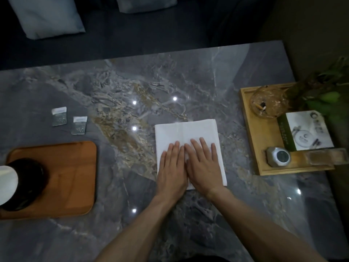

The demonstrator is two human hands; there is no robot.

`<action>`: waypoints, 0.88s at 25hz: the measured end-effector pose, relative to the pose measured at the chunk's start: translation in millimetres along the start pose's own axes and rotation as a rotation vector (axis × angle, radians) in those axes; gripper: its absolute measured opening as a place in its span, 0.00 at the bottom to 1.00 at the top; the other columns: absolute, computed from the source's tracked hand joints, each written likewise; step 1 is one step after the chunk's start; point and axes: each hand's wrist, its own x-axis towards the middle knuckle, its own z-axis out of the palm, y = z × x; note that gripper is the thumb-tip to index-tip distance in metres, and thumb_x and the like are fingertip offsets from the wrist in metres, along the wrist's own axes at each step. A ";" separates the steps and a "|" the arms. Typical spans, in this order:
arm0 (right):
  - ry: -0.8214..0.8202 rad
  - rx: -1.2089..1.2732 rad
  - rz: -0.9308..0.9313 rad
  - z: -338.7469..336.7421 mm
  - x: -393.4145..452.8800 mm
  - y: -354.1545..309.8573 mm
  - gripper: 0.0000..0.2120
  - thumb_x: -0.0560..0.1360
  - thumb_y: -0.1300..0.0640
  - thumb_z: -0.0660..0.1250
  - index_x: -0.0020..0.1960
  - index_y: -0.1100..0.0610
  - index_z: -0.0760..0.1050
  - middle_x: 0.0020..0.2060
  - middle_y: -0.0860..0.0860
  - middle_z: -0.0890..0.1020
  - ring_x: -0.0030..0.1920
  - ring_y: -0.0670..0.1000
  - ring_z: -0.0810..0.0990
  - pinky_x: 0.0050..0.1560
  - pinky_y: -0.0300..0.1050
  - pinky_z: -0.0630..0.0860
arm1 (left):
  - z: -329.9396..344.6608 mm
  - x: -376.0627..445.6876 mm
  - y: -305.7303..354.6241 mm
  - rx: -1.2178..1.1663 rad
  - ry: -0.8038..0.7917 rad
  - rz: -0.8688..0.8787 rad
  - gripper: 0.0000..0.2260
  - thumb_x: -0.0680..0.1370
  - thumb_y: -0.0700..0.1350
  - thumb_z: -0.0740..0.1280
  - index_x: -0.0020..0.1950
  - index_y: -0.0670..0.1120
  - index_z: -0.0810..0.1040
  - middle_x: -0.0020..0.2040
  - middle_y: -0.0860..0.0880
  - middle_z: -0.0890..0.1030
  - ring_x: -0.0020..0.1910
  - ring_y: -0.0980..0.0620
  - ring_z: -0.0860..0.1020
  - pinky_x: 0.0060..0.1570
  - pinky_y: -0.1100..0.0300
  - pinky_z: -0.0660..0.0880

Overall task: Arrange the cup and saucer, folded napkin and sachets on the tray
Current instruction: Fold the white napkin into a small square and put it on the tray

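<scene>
A white napkin point(186, 132) lies flat on the marble table, right of centre. My left hand point(172, 168) and my right hand point(204, 164) rest palm-down on its near half, side by side, fingers stretched and touching the paper. A brown wooden tray point(75, 167) with rounded corners sits at the left. On its left end stands a dark saucer point(28, 184) with a white cup point(6, 184) cut off by the frame edge. Two small sachets, one point(59, 116) and another point(79, 125), lie on the table beyond the tray.
A light wooden tray point(251, 133) at the right holds a glass ashtray point(269, 104), a white box point(309, 130), a silver timer point(278, 156) and a plant point(324, 87). Dark sofa with grey cushions point(45, 16) lies beyond the table's far edge.
</scene>
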 end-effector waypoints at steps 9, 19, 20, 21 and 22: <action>-0.061 -0.044 0.088 6.7 -19.4 27.1 0.30 0.81 0.39 0.42 0.80 0.48 0.42 0.81 0.52 0.43 0.80 0.55 0.41 0.77 0.64 0.43 | 4.2 -2.1 -37.4 0.096 -0.063 -0.021 0.33 0.80 0.60 0.52 0.80 0.46 0.46 0.80 0.42 0.46 0.79 0.45 0.44 0.76 0.45 0.45; -0.006 -0.039 0.061 -7.7 53.2 16.9 0.32 0.81 0.39 0.47 0.80 0.53 0.49 0.80 0.57 0.52 0.80 0.57 0.46 0.78 0.61 0.42 | -20.0 67.2 -45.8 0.139 -0.081 -0.029 0.32 0.80 0.60 0.44 0.79 0.42 0.46 0.80 0.41 0.46 0.79 0.46 0.43 0.77 0.45 0.42; -0.027 -0.064 0.070 -6.1 59.1 21.3 0.33 0.81 0.37 0.44 0.80 0.52 0.45 0.80 0.56 0.48 0.80 0.56 0.43 0.78 0.61 0.41 | -18.8 71.8 -47.7 0.160 -0.089 -0.025 0.33 0.80 0.61 0.43 0.79 0.43 0.44 0.80 0.41 0.45 0.79 0.46 0.42 0.77 0.45 0.41; -0.038 -0.090 0.082 -3.8 61.5 26.5 0.33 0.80 0.36 0.42 0.80 0.51 0.42 0.81 0.55 0.45 0.80 0.55 0.41 0.78 0.62 0.41 | -17.0 73.5 -50.9 0.176 -0.091 -0.018 0.33 0.80 0.61 0.43 0.79 0.43 0.44 0.80 0.41 0.45 0.79 0.46 0.42 0.77 0.45 0.40; -0.033 -0.104 0.092 -1.4 61.4 31.3 0.34 0.80 0.35 0.41 0.80 0.50 0.40 0.80 0.54 0.43 0.80 0.54 0.41 0.78 0.62 0.42 | -14.7 73.6 -54.6 0.183 -0.090 -0.013 0.33 0.80 0.62 0.44 0.79 0.44 0.43 0.80 0.41 0.44 0.79 0.45 0.42 0.77 0.44 0.40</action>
